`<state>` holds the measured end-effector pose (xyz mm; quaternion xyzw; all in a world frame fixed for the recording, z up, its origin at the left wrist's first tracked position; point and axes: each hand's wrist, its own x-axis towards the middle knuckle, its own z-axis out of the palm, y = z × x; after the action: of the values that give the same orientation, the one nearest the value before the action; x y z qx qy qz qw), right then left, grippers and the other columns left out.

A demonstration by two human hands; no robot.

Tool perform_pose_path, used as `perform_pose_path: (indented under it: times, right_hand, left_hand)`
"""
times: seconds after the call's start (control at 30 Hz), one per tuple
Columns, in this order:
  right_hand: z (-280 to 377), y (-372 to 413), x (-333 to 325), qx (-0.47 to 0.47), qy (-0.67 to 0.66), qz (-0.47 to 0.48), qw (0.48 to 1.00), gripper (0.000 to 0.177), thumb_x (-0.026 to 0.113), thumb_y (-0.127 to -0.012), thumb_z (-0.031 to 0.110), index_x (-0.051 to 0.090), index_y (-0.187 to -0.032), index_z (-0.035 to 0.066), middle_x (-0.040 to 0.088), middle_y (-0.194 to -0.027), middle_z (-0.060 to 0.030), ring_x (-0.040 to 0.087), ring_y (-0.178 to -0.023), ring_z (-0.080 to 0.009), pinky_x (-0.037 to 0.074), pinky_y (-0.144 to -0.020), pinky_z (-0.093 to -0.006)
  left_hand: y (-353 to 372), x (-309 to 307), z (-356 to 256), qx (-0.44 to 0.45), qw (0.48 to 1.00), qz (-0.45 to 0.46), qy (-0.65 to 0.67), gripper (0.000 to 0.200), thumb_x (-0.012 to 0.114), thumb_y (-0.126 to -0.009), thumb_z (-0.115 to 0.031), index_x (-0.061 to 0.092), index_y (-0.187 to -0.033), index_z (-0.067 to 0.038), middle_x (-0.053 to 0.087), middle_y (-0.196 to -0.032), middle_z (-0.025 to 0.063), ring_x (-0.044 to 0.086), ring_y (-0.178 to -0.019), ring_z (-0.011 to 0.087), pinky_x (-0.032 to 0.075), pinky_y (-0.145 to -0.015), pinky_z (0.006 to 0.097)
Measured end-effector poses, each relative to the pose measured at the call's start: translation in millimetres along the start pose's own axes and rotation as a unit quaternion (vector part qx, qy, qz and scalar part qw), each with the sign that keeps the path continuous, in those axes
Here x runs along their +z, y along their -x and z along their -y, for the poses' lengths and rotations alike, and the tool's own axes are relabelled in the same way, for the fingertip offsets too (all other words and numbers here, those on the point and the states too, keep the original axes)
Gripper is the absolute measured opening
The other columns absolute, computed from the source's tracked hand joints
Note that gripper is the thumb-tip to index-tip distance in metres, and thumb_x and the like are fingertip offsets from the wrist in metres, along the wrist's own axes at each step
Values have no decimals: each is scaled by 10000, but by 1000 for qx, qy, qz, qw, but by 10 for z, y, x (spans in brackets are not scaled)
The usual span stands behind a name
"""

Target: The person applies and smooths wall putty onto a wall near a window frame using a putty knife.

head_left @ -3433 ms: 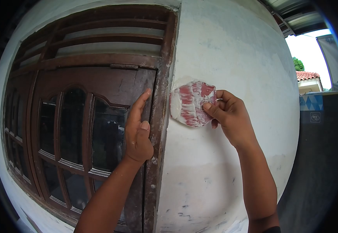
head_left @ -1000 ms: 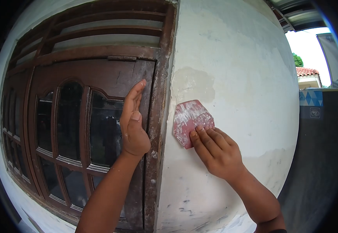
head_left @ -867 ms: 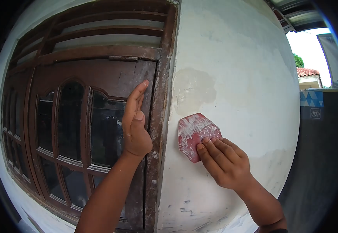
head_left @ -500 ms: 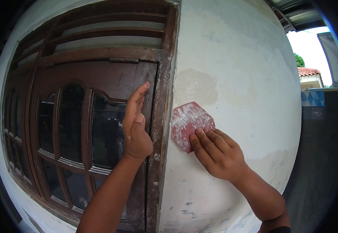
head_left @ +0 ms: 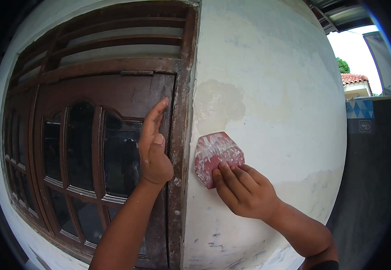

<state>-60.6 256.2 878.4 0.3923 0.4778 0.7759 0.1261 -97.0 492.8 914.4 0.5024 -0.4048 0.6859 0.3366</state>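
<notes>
My right hand [head_left: 249,189] grips the lower edge of a flat red putty spreader [head_left: 218,155], thumb and fingers pinched on it. White putty is smeared over the spreader's upper face and left edge. It lies over the white plastered wall [head_left: 276,117], just right of the wooden frame and below a damp-looking beige patch [head_left: 220,103]. Over on the left, my left hand [head_left: 155,153] is held upright at the right edge of the brown wooden door [head_left: 128,94], fingers stretched out and nothing in it.
A paint-spotted wooden frame post [head_left: 179,135] runs between door and wall. Glass panes [head_left: 82,144] fill the door, with slats [head_left: 119,40] above. Dark scuffs mark the lower wall. To the right stand a dark panel [head_left: 370,157] and a tiled roof [head_left: 353,78].
My right hand has moved the spreader slightly down and left along the wall. My left hand keeps its pose by the door edge, while the whole view has shifted a little.
</notes>
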Motion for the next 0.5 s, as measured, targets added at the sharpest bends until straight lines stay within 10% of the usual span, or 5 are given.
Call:
perform_pose_path:
  times: [0.27,0.5]
  right_hand:
    - [-612,-571,136,60,60,-126,988,231,692,-810,55,709,-1028,-18,719,-1035,-132,635,-779,-182,552,-689,-280]
    - [-61,-192,72,-5,5,-22,1000,155,678,-871,85,716,-990,-7,727,-986,-128,684,-862,-187,589,-761,-295]
  left_hand:
    - [11,16,-21,-3,1000,-10,6,703,376,-1004,-432,408,-1455,105,462,-1508,257,385,-1469,330,205,-1256,450]
    - [7,-6,-1,10,1000,-3,4,666,358,-1013,-367,399,-1457,128,459,-1505,267,386,-1466,335,221,-1249,436]
